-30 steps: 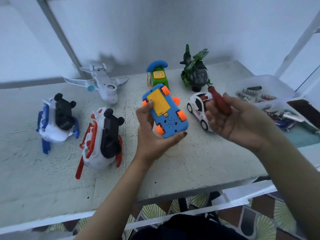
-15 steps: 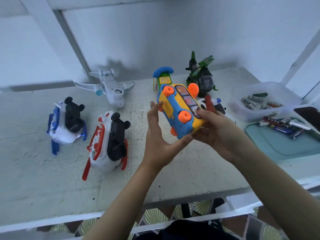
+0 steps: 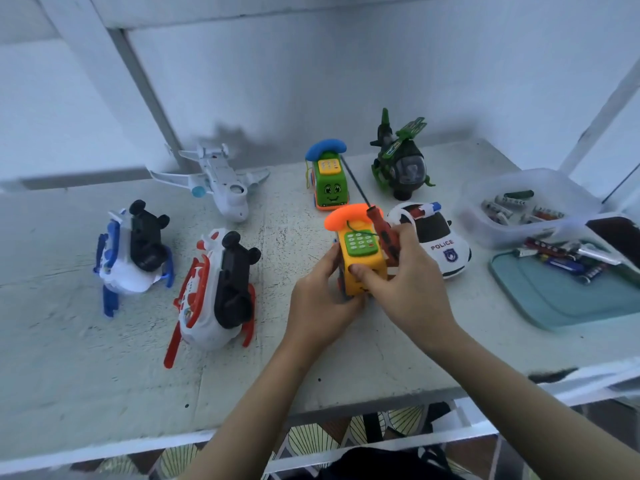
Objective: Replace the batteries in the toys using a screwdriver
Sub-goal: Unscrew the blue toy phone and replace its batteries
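A yellow toy phone car point(image 3: 362, 261) with an orange handset and green keypad stands upright on the white table point(image 3: 69, 375), held between both hands. My left hand point(image 3: 320, 303) grips its left side. My right hand point(image 3: 410, 289) grips its right side, thumb on the front, and also holds a red-handled screwdriver point(image 3: 381, 233) whose thin shaft points up and away. Loose batteries point(image 3: 568, 259) lie on a teal tray point(image 3: 568, 303) at the right.
Around stand a green toy phone car point(image 3: 329, 181), a green helicopter point(image 3: 401, 164), a police car point(image 3: 440, 244), a white plane point(image 3: 221, 185), and two overturned toys, blue-white point(image 3: 135, 251) and red-white point(image 3: 218, 289). A clear tub point(image 3: 519, 206) holds more batteries.
The yellow toy was turned from underside-up in my left hand to upright and lowered onto the table. My right hand, with the screwdriver, came in and took hold of its right side.
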A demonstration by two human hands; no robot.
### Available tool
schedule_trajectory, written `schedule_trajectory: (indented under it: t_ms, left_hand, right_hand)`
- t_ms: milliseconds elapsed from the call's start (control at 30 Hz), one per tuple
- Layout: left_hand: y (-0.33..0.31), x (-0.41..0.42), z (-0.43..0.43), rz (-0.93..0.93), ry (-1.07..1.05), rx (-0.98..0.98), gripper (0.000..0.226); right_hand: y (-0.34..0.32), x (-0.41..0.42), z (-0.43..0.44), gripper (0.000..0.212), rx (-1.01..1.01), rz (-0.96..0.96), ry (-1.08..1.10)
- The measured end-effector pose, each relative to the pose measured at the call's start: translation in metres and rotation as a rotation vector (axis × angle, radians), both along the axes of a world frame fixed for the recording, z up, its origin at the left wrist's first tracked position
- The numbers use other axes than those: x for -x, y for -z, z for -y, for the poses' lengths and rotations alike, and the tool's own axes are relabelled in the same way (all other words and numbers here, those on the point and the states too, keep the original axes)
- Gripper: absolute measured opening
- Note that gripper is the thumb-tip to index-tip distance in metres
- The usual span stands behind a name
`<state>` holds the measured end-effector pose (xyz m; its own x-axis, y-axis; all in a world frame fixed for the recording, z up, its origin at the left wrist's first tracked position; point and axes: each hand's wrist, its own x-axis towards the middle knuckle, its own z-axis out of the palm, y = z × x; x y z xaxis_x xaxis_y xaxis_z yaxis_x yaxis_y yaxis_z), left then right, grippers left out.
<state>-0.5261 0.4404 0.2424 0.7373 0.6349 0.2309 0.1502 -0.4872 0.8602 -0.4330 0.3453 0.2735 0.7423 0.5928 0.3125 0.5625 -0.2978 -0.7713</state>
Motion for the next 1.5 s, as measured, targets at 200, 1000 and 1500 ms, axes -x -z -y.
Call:
schedule_trajectory:
  t_ms: [200, 1000, 1500]
  left_hand:
    - [0.001, 0.004, 0.001, -0.028, -0.020, -0.019, 0.080]
    - [-0.003, 0.018, -0.001, 0.067, -0.212, -0.001, 0.063]
    - [-0.012, 0.033, -0.001, 0.154, -0.254, -0.047, 0.055]
  right_hand:
    - [0.009, 0.001, -0.001, 0.039, -0.022, -0.019, -0.030]
    - [0.012, -0.052, 0.032, 0.054, 0.332, 0.232, 0.342]
    - [0.023, -0.005, 0.044, 0.031, 0.331, 0.527, 0.293]
